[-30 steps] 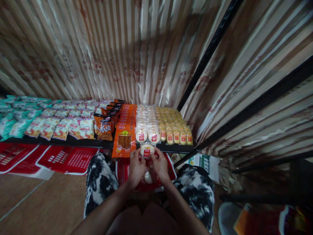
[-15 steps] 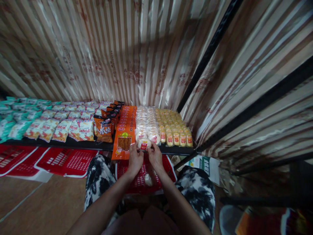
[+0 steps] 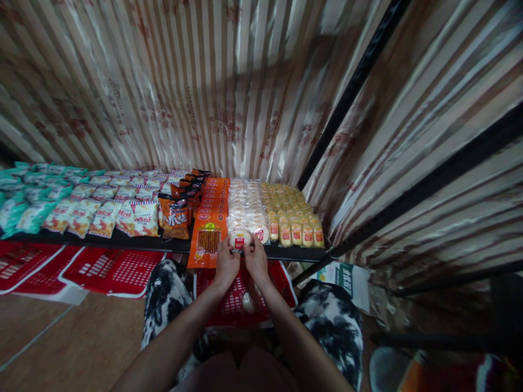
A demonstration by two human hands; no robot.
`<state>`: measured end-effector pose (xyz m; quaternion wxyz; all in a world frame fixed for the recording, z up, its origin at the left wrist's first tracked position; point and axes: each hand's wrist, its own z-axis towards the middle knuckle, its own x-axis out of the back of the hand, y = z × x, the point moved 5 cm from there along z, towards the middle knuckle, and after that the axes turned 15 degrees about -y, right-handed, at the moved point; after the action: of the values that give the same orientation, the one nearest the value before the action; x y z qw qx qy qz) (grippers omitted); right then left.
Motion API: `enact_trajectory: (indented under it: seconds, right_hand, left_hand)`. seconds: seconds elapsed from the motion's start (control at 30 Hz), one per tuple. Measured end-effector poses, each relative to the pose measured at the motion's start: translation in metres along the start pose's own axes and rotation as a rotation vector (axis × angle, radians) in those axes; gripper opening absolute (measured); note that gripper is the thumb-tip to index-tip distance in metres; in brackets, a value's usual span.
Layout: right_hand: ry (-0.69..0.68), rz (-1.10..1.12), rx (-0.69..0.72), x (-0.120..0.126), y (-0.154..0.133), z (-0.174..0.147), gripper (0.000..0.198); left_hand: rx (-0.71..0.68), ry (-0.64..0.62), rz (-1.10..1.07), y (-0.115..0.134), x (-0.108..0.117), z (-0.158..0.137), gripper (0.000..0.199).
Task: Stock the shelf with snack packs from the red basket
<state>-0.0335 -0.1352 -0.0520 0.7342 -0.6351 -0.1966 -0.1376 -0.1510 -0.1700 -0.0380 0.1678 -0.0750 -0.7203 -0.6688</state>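
Observation:
At the shelf's front edge, my left hand (image 3: 227, 262) and my right hand (image 3: 255, 260) both grip a wrapped round white snack (image 3: 239, 240) with a red label, fingers closed at its near side. It lies at the front of a column of similar wrapped white snacks (image 3: 245, 201). Just left of my left hand is a long orange packet (image 3: 208, 223) with brown sticks showing through its window; it overhangs the edge. Right of the white column stand several rows of small yellow wrapped cakes (image 3: 296, 233). Below my hands, a red basket (image 3: 229, 307) has a round, pale wrapped piece (image 3: 247, 301) inside.
The black shelf (image 3: 294, 253) also carries orange-and-black bags (image 3: 175, 216), white snack bags (image 3: 139, 218) and teal bags (image 3: 35, 215). Red baskets (image 3: 110, 272) sit below at left. A slanting black post (image 3: 351, 98) and striped plastic sheeting (image 3: 229, 81) bound the back and right.
The view has shifted very slightly. The white snack stays in both hands at the shelf's front edge, tipped slightly differently; little else differs.

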Motion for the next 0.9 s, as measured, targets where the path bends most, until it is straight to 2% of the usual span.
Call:
enact_trajectory:
  seconds: [0.4,0.63,0.9]
  right_hand:
    - [0.045,-0.072,0.067,-0.008,-0.001,-0.003,0.051]
    - [0.055,-0.087,0.097,-0.013,0.002,-0.011,0.047]
    - [0.037,-0.183,0.145,-0.015,-0.002,-0.017,0.042]
  left_hand:
    - [0.006,0.009,0.003,-0.002,0.001,0.007,0.052]
    - [0.018,-0.015,0.013,-0.002,0.001,0.007,0.046]
    - [-0.041,-0.013,0.119,-0.002,0.0,0.004,0.033]
